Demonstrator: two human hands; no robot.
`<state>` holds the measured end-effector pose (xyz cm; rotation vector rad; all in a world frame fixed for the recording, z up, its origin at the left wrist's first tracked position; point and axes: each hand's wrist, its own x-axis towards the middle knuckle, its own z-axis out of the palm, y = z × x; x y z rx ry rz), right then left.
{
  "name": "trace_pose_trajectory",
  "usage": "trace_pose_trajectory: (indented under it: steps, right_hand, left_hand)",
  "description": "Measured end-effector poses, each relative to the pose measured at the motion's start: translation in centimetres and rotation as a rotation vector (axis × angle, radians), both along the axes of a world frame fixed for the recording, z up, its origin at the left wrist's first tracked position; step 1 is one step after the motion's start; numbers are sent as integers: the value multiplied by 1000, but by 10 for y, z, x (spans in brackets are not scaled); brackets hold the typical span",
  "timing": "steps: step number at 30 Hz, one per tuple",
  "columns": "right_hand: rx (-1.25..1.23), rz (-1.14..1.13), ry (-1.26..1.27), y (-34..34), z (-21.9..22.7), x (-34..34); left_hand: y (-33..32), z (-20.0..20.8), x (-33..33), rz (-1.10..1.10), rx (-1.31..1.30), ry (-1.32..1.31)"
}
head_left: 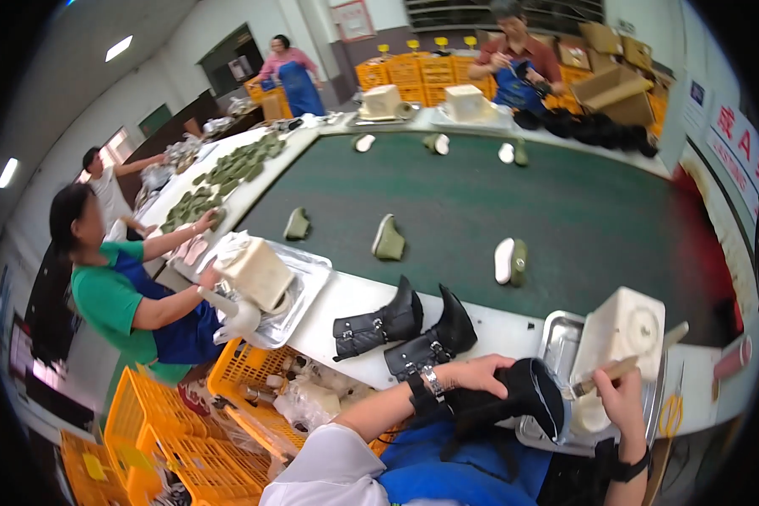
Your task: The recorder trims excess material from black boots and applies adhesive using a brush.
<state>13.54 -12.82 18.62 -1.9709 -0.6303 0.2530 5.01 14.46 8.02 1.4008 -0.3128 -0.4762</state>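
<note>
My left hand (483,377), with a watch at its wrist, is closed around a black boot upper (535,392) above my blue apron. The upper's wide open end is turned to the right and shows a pale bluish rim. A flat brush (617,369) with a wooden handle is gripped in my right hand (621,405), its tip at that rim. Just beyond the brush, a cream block-shaped container (620,325) stands in a metal tray (552,337). Two black buckled ankle boots (384,325) lie on the white table edge to the left of the tray.
Green shoes (389,239) stand or lie on a dark green conveyor belt (447,202) ahead. Yellow-handled scissors (672,415) lie at the right. Orange crates (185,455) stand at lower left. A co-worker in green (114,287) works at the left beside another metal tray (319,268).
</note>
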Motion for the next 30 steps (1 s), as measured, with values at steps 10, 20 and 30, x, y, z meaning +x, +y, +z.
trace_pose_trajectory:
  steps: [10, 20, 30]
  right_hand:
    - [549, -315, 128, -43, -22, 24]
    - [643, -335, 118, -8, 17, 14]
    - [342, -121, 52, 32, 4, -5]
  left_hand:
    - [17, 58, -33, 225, 131, -80]
    - [19, 71, -33, 480, 378, -169]
    - [10, 81, -51, 421, 490, -395]
